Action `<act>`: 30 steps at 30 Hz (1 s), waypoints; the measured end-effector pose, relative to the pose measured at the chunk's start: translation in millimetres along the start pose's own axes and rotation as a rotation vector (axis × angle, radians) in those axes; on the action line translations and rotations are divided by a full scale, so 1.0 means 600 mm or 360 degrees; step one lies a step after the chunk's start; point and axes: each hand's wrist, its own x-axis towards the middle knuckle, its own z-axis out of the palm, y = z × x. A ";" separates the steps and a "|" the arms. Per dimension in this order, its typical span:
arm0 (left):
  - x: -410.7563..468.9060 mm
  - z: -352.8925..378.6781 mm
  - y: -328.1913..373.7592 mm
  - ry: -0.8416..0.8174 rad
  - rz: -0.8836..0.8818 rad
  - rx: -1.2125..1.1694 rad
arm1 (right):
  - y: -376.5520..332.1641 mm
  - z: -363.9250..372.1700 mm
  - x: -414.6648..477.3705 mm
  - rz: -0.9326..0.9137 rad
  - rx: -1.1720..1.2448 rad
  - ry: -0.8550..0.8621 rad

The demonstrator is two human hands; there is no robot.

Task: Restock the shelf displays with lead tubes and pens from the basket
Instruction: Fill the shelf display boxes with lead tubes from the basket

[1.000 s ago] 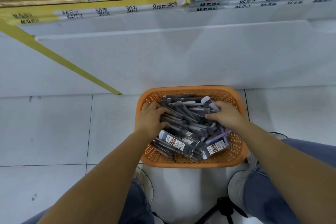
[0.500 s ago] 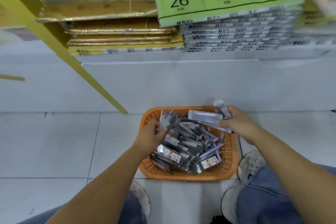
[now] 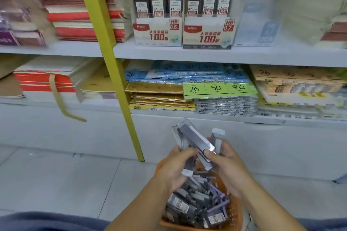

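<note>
L hand [image 3: 175, 168], R hand [image 3: 228, 165]: both in closed grasp on lead tubes [image 3: 195, 139], over basket [image 3: 236, 212].

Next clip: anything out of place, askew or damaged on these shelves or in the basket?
A tan packing strap hangs loose from the red-edged notebook stack on the lower left shelf, drooping past the shelf edge. The blue plastic-wrapped paper packs lie fanned askew. The left hand and right hand hold clear plastic lead tubes.

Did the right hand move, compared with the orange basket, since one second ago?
Yes: the right hand has risen out of the basket, above its contents, gripping lead tubes.
</note>
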 end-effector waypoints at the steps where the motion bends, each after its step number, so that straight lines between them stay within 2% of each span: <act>1: -0.006 0.008 0.014 -0.0003 0.0022 -0.0026 | -0.014 0.005 -0.003 -0.0018 0.0022 -0.0040; 6: -0.031 0.044 0.093 0.0164 0.0168 0.0120 | -0.087 0.028 -0.007 -0.0105 0.0006 -0.0237; 11: -0.042 0.055 0.182 0.0092 0.0288 0.0209 | -0.179 0.032 -0.004 -0.0229 -0.0271 -0.0422; 14: -0.046 0.057 0.244 0.0063 0.0365 0.0298 | -0.240 0.033 -0.001 -0.0374 -0.0535 -0.0404; 16: -0.041 0.053 0.269 0.0033 0.0411 0.0301 | -0.267 0.036 0.008 -0.0451 -0.0575 -0.0372; 22: -0.021 0.047 0.273 0.0007 0.0491 0.0192 | -0.277 0.056 0.040 -0.0483 -0.0414 -0.0360; 30: -0.024 0.065 0.291 0.0026 0.0563 0.0232 | -0.300 0.076 0.038 -0.0758 -0.0398 -0.0262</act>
